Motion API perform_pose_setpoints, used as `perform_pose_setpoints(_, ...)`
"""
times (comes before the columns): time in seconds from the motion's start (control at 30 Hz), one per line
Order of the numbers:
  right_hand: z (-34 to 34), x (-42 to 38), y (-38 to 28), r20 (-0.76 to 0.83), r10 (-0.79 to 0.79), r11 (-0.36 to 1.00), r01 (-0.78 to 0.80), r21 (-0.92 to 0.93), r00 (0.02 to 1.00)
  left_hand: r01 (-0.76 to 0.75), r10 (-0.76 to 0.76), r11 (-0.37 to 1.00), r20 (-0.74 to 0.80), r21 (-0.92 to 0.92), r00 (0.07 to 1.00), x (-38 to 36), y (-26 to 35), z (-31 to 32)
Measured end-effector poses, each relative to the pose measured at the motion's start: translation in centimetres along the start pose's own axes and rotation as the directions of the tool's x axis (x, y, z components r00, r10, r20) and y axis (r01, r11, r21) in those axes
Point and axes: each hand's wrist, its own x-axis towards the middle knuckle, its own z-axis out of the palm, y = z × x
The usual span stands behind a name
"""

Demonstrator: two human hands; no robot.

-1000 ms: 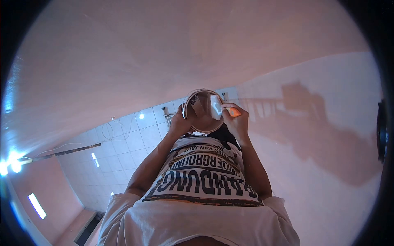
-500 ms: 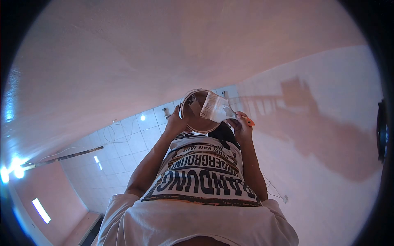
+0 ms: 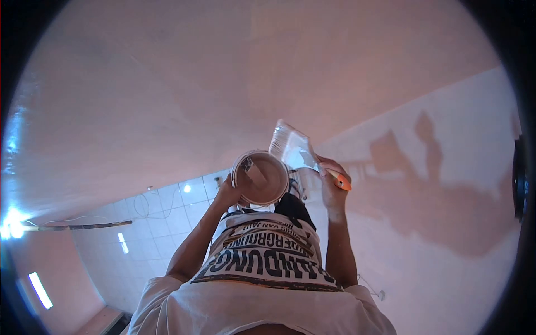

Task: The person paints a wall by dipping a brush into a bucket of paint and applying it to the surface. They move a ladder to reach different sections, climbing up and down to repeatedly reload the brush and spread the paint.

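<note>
A round paint bucket [image 3: 272,190] is held at its left side by my left hand [image 3: 228,194], fingers closed on the rim. Inside it lies pinkish paint, with a flat pale piece [image 3: 256,174] leaning at the left. My right hand [image 3: 334,181] grips a wide paintbrush [image 3: 301,154] by its orange-ended handle. The pale bristles point up and left, just above the bucket's right rim and outside its opening.
A pinkish wall [image 3: 184,72] spans the top, meeting another wall [image 3: 435,223] with shadows at the right. Below left are floor tiles [image 3: 167,215], a long dark pole [image 3: 84,226], thin cables and a bright lamp [image 3: 14,223].
The brush has moved from over the bucket's opening to above its right rim, its bristles now higher. The bucket sits lower in view, and my right hand has shifted slightly down.
</note>
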Motion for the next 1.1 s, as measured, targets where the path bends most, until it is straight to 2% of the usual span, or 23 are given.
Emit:
perform_pose_setpoints(0.03,0.9,2.6,-3.5,0.195,-0.173,0.961,0.209,-0.182,0.965,-0.006,0.006,1.0,-0.008,0.014,1.0,1.0,-1.6,-0.2)
perform_pose_setpoints(0.13,2.7,7.4,-8.6,0.567,-0.235,0.75,0.518,-0.411,0.79,0.022,-0.022,0.999,-0.001,-0.023,1.0,1.2,-2.0,-0.3)
perform_pose_setpoints(0.23,4.5,11.3,-12.0,0.757,-0.273,0.563,0.737,-0.376,0.594,0.01,-0.009,0.999,0.01,-0.043,1.0,0.4,-1.3,-0.3)
perform_pose_setpoints(0.33,6.0,14.2,-17.7,0.846,-0.201,0.395,0.831,-0.391,0.493,0.008,-0.007,1.0,0.007,-0.026,1.0,0.0,-0.8,-0.4)
perform_pose_setpoints(0.37,6.4,15.0,-20.0,0.852,-0.227,0.367,0.851,-0.374,0.472,-0.001,0.001,1.0,0.007,-0.016,1.0,-0.1,-0.6,-0.5)
perform_pose_setpoints(0.4,6.7,15.5,-22.4,0.841,-0.263,0.34,0.861,-0.379,0.474,-0.014,0.014,1.0,-0.008,0.021,1.0,-0.2,-0.3,-0.5)
perform_pose_setpoints(0.47,8.1,15.5,-27.6,0.742,-0.387,0.324,0.834,-0.446,0.547,-0.032,0.035,0.995,-0.035,0.097,0.999,-0.5,0.3,-0.4)
perform_pose_setpoints(0.53,9.2,14.9,-31.7,0.639,-0.528,0.331,0.828,-0.452,0.559,-0.043,0.043,0.999,-0.015,0.032,0.999,0.0,-0.8,-0.6)
perform_pose_setpoints(0.6,9.4,14.6,-33.2,0.617,-0.648,0.259,0.891,-0.373,0.447,-0.031,0.031,0.999,0.006,-0.026,1.0,0.4,-1.0,-0.5)
perform_pose_setpoints(0.63,9.2,14.1,-32.7,0.459,-0.602,0.61,0.747,-0.264,0.653,-0.008,0.009,0.999,0.014,-0.053,1.0,0.5,-1.1,-0.4)
perform_pose_setpoints(0.73,8.9,14.9,-25.9,0.536,-0.617,0.287,0.799,-0.529,0.577,-0.01,0.013,0.997,0.035,-0.075,0.999,0.8,-1.7,-0.8)
perform_pose_setpoints(0.77,8.5,14.1,-23.1,0.586,-0.52,0.217,0.76,-0.612,0.621,-0.024,0.027,0.997,0.045,-0.074,0.999,0.9,-1.9,-0.8)
perform_pose_setpoints(0.83,8.1,11.4,-17.6,0.752,-0.464,-0.06,0.83,-0.554,0.468,-0.009,0.011,0.997,0.035,-0.081,0.999,0.8,-1.8,-0.7)
perform_pose_setpoints(0.87,6.6,10.4,-15.6,0.89,-0.305,-0.225,0.882,-0.413,0.339,0.0,0.003,0.997,0.03,-0.083,1.0,0.6,-1.5,-0.7)
perform_pose_setpoints(0.9,5.6,9.3,-13.8,0.886,-0.317,-0.174,0.897,-0.407,0.34,-0.017,0.018,0.998,0.013,-0.056,1.0,-0.4,-0.3,-0.5)
perform_pose_setpoints(0.97,4.4,6.8,-10.5,0.801,-0.275,0.116,0.846,-0.521,0.531,-0.073,0.077,0.994,0.049,-0.081,0.996,0.5,-1.5,-0.7)
perform_pose_setpoints(1.0,4.1,6.6,-9.3,0.83,-0.225,0.106,0.859,-0.5,0.511,-0.096,0.102,0.991,0.065,-0.094,0.993,0.4,-1.3,-0.6)
perform_pose_setpoints(1.03,3.7,6.3,-8.3,0.851,-0.177,0.099,0.869,-0.484,0.494,-0.049,0.05,0.994,0.008,-0.098,0.999,0.1,-1.1,-0.3)
perform_pose_setpoints(1.1,4.0,6.4,-7.7,0.864,-0.104,0.101,0.869,-0.484,0.493,-0.049,0.055,0.993,0.055,-0.103,0.997,0.3,-1.2,-0.4)
